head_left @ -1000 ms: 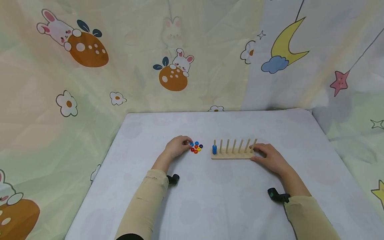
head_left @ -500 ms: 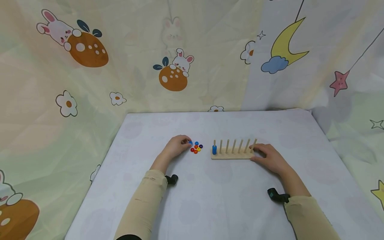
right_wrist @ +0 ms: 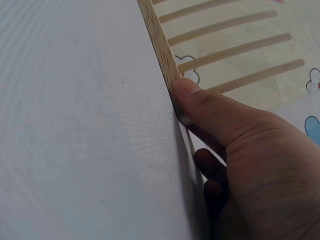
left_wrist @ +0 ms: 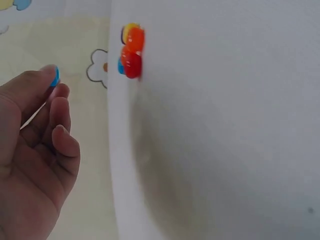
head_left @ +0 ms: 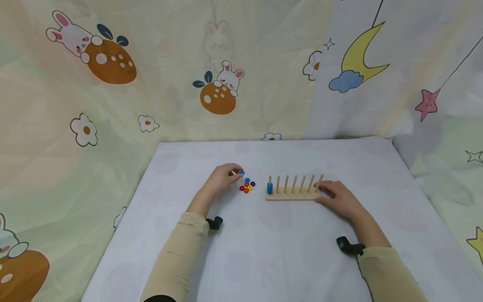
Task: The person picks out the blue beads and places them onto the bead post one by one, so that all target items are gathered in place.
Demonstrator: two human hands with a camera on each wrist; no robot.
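Note:
My left hand (head_left: 223, 177) pinches a light blue bead (left_wrist: 55, 76) between thumb and forefinger, raised above the table just behind a small cluster of loose beads. That cluster holds red, orange and yellow beads, a dark purple bead (head_left: 253, 184) and a blue bead (head_left: 247, 180). To the right stands a wooden peg board (head_left: 292, 196) with a row of upright pegs. Blue beads (head_left: 269, 188) are stacked on its leftmost peg; the other pegs are bare. My right hand (head_left: 338, 199) grips the board's right end, with the thumb on its front edge in the right wrist view.
A white cloth covers the table (head_left: 241, 260). Behind it hangs a patterned curtain (head_left: 264, 84) with rabbits, flowers and a moon. Black wrist cameras, such as the left one (head_left: 215, 223), sit at both sleeves.
The left hand has picked the light blue bead off the left side of the cluster and lifted it up and slightly back. The right hand and peg board have stayed put.

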